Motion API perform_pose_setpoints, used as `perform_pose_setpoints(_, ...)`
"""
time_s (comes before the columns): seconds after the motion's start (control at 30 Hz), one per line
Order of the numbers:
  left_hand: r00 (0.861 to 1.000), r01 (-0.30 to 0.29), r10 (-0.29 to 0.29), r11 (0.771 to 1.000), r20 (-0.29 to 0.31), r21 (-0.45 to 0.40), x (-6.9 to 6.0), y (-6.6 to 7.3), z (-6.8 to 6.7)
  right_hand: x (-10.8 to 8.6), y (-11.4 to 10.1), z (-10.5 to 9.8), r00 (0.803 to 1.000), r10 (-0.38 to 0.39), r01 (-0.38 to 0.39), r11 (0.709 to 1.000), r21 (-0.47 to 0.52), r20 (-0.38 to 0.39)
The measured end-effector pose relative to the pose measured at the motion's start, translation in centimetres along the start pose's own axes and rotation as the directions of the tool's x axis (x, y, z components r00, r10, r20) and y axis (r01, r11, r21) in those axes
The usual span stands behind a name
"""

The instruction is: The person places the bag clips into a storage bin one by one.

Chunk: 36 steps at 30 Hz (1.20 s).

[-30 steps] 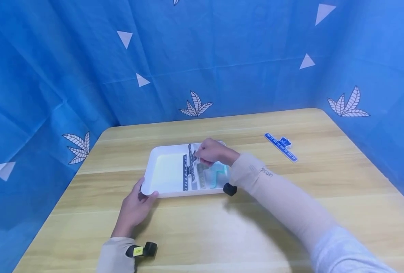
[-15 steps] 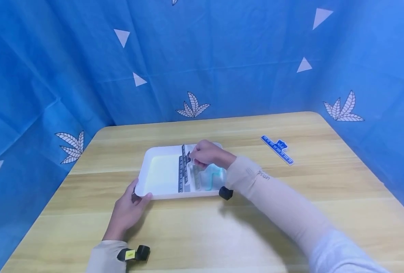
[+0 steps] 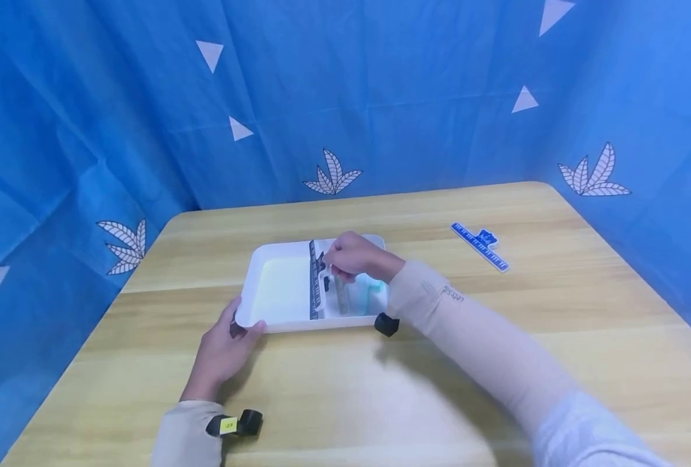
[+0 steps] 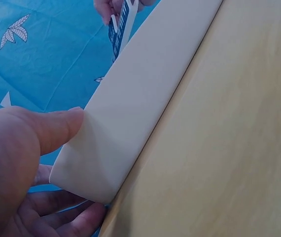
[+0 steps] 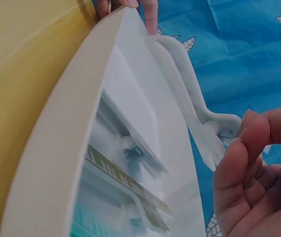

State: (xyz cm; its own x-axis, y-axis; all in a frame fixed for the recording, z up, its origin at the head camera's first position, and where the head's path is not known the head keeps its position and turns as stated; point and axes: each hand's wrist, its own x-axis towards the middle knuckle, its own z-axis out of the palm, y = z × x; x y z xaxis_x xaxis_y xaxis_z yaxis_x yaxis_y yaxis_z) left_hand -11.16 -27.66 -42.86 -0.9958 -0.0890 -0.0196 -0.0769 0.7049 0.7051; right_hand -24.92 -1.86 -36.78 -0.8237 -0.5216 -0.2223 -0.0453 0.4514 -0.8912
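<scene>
My left hand (image 3: pixel 227 350) grips the front left corner of a white tray (image 3: pixel 299 326), thumb on the wall and fingers at the underside. Above the tray, my right hand (image 3: pixel 354 255) pinches the handle of a black-and-white clip (image 3: pixel 315 272) with a piano-key pattern; its pale back (image 5: pixel 180 69) faces the right wrist view. Under it lies another dark piano-key clip (image 5: pixel 125 133), mostly covered in the head view. Inside the tray's right part are an olive-gold clip (image 3: pixel 341 297) and a teal clip (image 3: pixel 373 287), the latter partly behind the right hand.
A blue piano-key clip (image 3: pixel 480 245) lies on the wooden table (image 3: pixel 439 402), to the right of the tray. Blue patterned cloth (image 3: pixel 415 97) hangs behind the table and along its sides.
My right hand has moved slightly left with the held clip, which now overlaps the dark clip in the tray. My left hand keeps its grip on the tray corner.
</scene>
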Motion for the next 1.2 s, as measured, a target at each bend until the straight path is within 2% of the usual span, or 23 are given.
perform_pose_setpoints(0.13, 1.000, 0.021, -0.021, 1.000, 0.013, 0.012, -0.7, 0.1, 0.1, 0.2, 0.0, 0.2, 0.999, 0.013, -0.012, 1.000, -0.011, 0.039)
perform_pose_setpoints(0.37, 1.000, 0.019, -0.019, 0.999, 0.011, 0.026, -1.3, 0.3, 0.4, 0.5, 0.0, 0.6, 0.999, 0.025, -0.024, 0.999, -0.041, 0.023)
perform_pose_setpoints(0.63, 1.000, 0.014, -0.014, 1.000, 0.000, 0.024, -0.6, 0.5, 0.6, 1.2, 0.0, 0.1, 1.000, 0.011, -0.011, 0.999, -0.040, -0.002)
perform_pose_setpoints(1.1, 1.000, 0.020, -0.020, 1.000, -0.008, 0.020, -0.1, 0.8, 0.1, 3.2, -0.1, 0.0, 1.000, 0.016, -0.015, 0.999, -0.046, 0.010)
perform_pose_setpoints(1.2, 0.999, 0.032, -0.032, 0.999, -0.005, 0.027, -0.1, 0.8, 0.1, 3.5, 0.0, 0.3, 0.999, 0.018, -0.017, 0.999, -0.042, 0.036)
